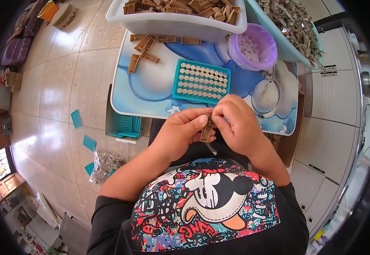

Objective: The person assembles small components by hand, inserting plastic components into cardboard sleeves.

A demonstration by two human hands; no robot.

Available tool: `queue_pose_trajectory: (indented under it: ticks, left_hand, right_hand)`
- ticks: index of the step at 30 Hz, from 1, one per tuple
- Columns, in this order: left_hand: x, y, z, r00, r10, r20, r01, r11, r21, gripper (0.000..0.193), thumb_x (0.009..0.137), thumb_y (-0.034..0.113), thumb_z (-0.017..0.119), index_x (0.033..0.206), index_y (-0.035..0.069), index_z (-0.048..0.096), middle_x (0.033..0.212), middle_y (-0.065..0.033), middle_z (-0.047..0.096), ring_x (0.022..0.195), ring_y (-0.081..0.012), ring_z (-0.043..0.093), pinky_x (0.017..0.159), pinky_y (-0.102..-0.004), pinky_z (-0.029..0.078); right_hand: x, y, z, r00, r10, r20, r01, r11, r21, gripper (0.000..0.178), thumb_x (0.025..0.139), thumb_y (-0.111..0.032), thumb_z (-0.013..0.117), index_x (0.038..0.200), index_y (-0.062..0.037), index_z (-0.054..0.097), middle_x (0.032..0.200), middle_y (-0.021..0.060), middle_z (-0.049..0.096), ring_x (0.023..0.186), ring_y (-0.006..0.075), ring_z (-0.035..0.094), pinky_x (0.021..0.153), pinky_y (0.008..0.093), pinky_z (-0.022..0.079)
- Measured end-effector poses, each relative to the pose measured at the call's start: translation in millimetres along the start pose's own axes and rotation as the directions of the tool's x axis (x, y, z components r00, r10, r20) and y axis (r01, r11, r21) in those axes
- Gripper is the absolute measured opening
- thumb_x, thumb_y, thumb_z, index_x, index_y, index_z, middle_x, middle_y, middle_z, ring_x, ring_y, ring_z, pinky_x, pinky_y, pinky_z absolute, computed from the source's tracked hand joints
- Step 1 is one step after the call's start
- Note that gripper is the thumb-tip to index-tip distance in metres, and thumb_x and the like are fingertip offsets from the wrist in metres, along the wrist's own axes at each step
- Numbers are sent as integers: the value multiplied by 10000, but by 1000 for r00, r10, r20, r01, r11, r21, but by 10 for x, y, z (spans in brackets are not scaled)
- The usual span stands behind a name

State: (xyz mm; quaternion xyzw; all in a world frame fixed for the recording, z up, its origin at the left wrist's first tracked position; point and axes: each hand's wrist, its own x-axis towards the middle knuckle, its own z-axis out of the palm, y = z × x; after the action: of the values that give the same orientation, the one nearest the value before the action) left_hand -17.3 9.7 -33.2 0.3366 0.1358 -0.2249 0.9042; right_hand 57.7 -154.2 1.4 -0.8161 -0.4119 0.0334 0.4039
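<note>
My left hand (174,132) is closed around a small brown plastic housing (206,133), held upright in front of my body with its hollow side up. My right hand (237,123) pinches at the upper end of that housing; whatever is between its fingertips is too small to make out. A thin pale strip (211,148) shows just below the housing. Beyond my hands a teal tray (175,88) stands on the table, filled with rows of round whitish pieces. Several loose brown housings (144,46) lie at the table's far left.
A white tub (176,22) of brown parts stands at the back, with a purple basket (257,66) of small white pieces beside it. Shiny metal parts fill a light-blue bin (297,57). Wire rings (265,95) lie at right. Teal trays (127,124) sit in a box at left.
</note>
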Motion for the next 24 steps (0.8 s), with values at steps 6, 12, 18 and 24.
queue_pose_trajectory:
  ticks: [6,12,18,24]
  left_hand:
    - [23,-38,-59,998,-9,61,18,988,-153,382,927,168,522,1259,-18,486,1000,-93,640,818,-165,640,759,-303,539]
    - [27,-51,-52,999,9,32,-5,993,-117,376,918,172,542,1244,-12,505,1001,-94,641,838,-173,637,783,-314,534]
    - [18,-5,28,999,3,-41,-1,999,49,351,929,144,531,1249,3,511,1067,-74,618,917,-146,612,826,-294,507]
    - [17,-39,32,998,32,-59,-24,991,132,327,955,123,465,1257,4,500,1116,-71,591,957,-134,599,846,-281,491]
  right_hand:
    - [-4,5,10,999,46,-25,-43,993,106,112,773,-61,592,774,-49,480,742,114,493,692,326,491,623,404,401]
    - [27,-16,-23,1000,-27,-4,27,1000,-9,126,751,-50,596,759,-43,471,734,118,486,701,322,492,625,406,398]
    - [25,-8,-21,996,-62,57,70,987,-145,119,732,-43,594,765,-42,479,735,114,481,704,314,495,629,405,406]
    - [6,17,39,992,-121,41,128,956,-264,122,730,-60,596,765,-52,479,727,96,473,701,289,497,629,393,407]
